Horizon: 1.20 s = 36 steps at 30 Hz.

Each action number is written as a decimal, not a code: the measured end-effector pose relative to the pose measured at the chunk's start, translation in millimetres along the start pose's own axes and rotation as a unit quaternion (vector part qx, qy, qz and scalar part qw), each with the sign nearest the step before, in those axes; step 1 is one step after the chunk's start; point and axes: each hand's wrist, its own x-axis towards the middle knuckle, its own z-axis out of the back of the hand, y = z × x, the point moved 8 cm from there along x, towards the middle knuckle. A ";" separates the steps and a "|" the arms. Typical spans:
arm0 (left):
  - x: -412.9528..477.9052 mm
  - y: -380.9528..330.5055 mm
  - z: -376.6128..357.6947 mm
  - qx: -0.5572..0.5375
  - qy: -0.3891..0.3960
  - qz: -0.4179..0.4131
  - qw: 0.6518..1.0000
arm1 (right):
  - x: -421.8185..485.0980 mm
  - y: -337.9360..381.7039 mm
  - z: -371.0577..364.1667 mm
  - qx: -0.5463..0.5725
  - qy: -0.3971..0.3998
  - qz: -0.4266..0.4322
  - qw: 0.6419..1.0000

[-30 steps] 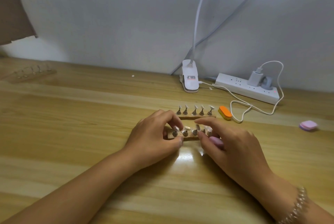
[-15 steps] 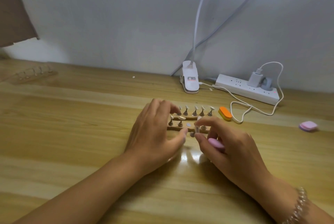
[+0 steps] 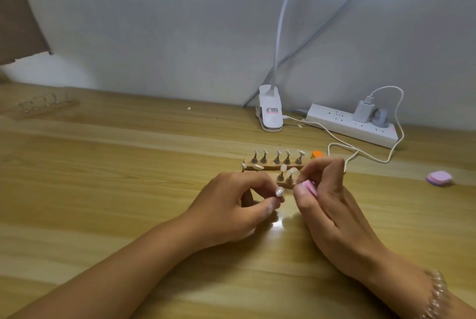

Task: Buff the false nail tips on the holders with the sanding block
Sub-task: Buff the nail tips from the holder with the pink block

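The left hand [image 3: 231, 205] pinches one small nail tip [image 3: 279, 192] between its thumb and first finger. The right hand [image 3: 329, 203] curls its fingers [image 3: 327, 168] round a pink sanding block [image 3: 307, 187], which is mostly hidden inside the hand. The block is just beside the tip, but I cannot tell if they touch. Behind the hands, on the wooden surface [image 3: 128, 177], stand two rows of holders. The back row [image 3: 277, 158] shows five. The front row [image 3: 286, 176] is partly covered by the hands. An orange block [image 3: 318, 154] peeks out behind the right fingers. A far rack [image 3: 43, 105] looks blurry.
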 end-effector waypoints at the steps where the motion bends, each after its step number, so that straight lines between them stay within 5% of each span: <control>1: 0.6 0.8 0.6 -0.008 -0.001 0.004 1.000 | -0.4 -0.8 -2.0 0.005 0.009 -0.003 1.000; 19: 0.8 -1.7 11.5 -0.041 -0.034 0.001 0.999 | 0.5 21.8 -7.2 -0.127 0.016 0.126 0.984; 32: -0.6 -10.3 7.7 0.040 -0.023 -0.043 0.998 | 8.2 2.4 11.7 -0.030 -0.054 0.008 0.998; 36: -1.1 -6.8 5.4 0.049 -0.010 -0.030 0.998 | 3.8 13.6 2.6 -0.066 -0.031 0.060 0.995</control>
